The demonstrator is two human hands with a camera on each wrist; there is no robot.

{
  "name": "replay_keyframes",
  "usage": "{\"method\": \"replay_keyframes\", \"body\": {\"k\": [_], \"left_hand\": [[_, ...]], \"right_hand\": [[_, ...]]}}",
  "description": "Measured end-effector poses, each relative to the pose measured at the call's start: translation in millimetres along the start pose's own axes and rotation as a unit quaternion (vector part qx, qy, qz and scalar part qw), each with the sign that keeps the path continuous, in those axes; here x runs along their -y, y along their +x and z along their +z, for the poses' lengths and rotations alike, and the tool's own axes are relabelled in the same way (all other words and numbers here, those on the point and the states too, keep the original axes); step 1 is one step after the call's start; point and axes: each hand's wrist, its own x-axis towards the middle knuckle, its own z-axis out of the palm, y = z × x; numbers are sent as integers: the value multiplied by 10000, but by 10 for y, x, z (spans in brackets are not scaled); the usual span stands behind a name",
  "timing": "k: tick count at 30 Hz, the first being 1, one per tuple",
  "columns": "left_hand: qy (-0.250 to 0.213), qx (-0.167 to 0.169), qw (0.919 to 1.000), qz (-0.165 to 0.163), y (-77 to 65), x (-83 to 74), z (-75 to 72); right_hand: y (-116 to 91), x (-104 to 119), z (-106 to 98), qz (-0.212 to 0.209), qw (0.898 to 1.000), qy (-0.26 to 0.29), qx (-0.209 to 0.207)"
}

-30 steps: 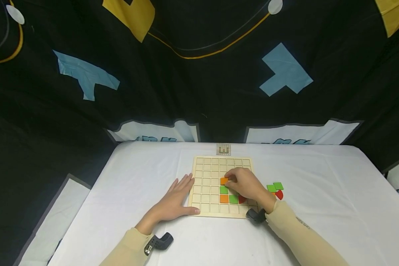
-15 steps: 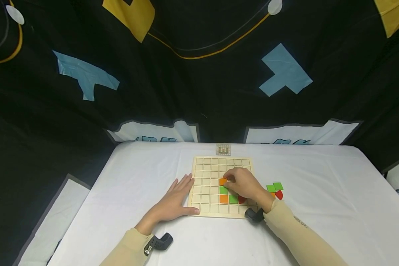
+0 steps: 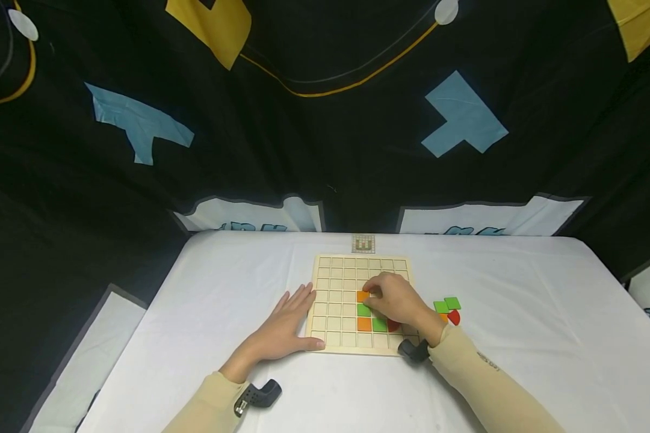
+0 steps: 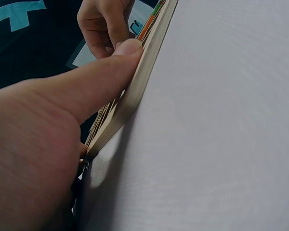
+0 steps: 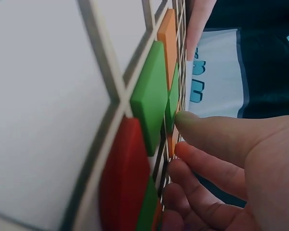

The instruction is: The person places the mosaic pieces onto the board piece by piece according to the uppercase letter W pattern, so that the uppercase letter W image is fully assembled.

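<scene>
A wooden grid board (image 3: 336,300) lies on the white table. My left hand (image 3: 284,331) rests with spread fingers at its left edge; in the left wrist view the thumb (image 4: 101,77) lies on the board's frame. My right hand (image 3: 398,297) is over the board, thumb and forefinger pinching an orange square tile (image 3: 362,296). Toward me from that tile sit a green tile (image 3: 363,310) and another orange tile (image 3: 364,324). Beside them are a green tile (image 3: 379,325) and a red rounded tile (image 5: 125,178). Another green tile (image 5: 147,207) shows in the right wrist view.
Right of the board lie loose tiles: green ones (image 3: 452,303), a red one (image 3: 454,317) and a partly hidden orange one (image 3: 443,317). A small card with a grid pattern (image 3: 363,243) lies behind the board. A black patterned curtain (image 3: 325,150) hangs beyond the table.
My right hand has shifted very slightly left with the orange tile, which now lines up with the green tile below it. The left hand stays in place.
</scene>
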Motion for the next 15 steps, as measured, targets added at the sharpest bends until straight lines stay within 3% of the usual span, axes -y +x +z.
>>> {"method": "replay_keyframes", "body": {"k": [15], "left_hand": [[-32,12,10000,-8,8,18,5]], "right_hand": [[-234,-139,-227,-298,9973,562,-359]]}}
